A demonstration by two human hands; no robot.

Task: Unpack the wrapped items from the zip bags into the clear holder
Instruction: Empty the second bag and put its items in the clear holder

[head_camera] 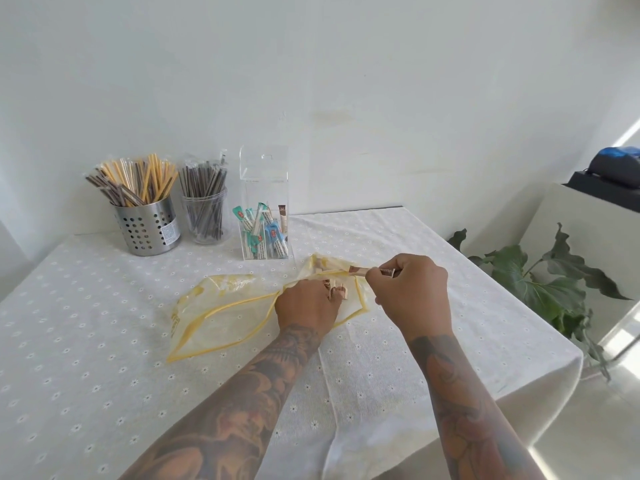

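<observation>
My right hand (408, 289) pinches a brown packet (372, 271) from the zip bag (356, 299); left hand (306, 304) grips more inside. Next: clear holder (265, 216), eleven o'clock.

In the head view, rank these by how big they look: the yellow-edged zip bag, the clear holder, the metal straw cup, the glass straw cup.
Largest to smallest as they appear:
1. yellow-edged zip bag, though it lies nearer the camera
2. clear holder
3. metal straw cup
4. glass straw cup
The two cups are close; only the metal one looks wider.
</observation>
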